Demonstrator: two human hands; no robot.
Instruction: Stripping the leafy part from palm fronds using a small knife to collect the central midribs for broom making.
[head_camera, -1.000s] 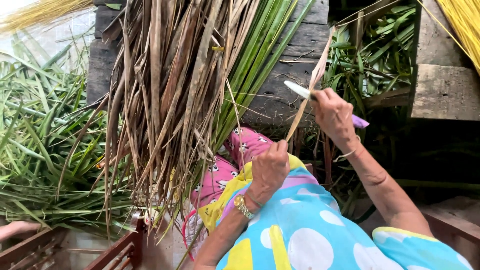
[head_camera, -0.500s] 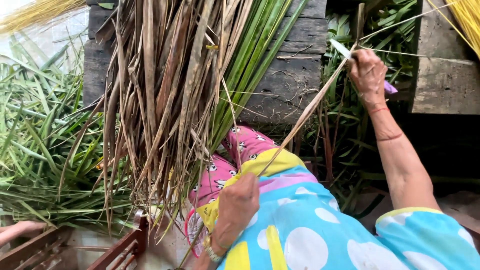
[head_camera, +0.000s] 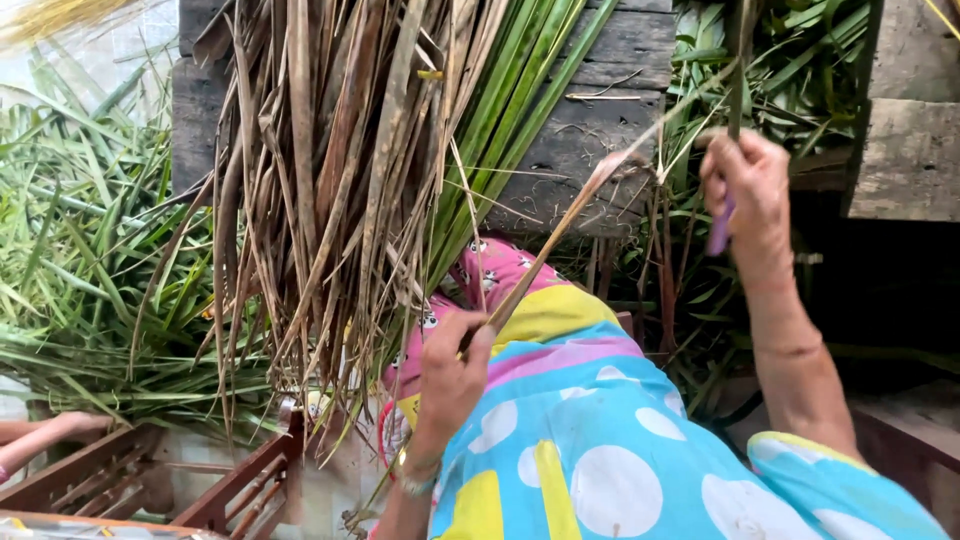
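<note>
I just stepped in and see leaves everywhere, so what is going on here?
A seated person is working a long dry leaf strip. The left hand pinches its lower end near the lap, while the right hand, raised to the right, grips a purple-handled knife. A bundle of brown dried leaves hangs in front, and green leaves are heaped on the left.

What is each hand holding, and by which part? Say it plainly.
Left hand pinches a dry leaf strip at its lower end. Right hand grips a knife by its purple handle.
</note>
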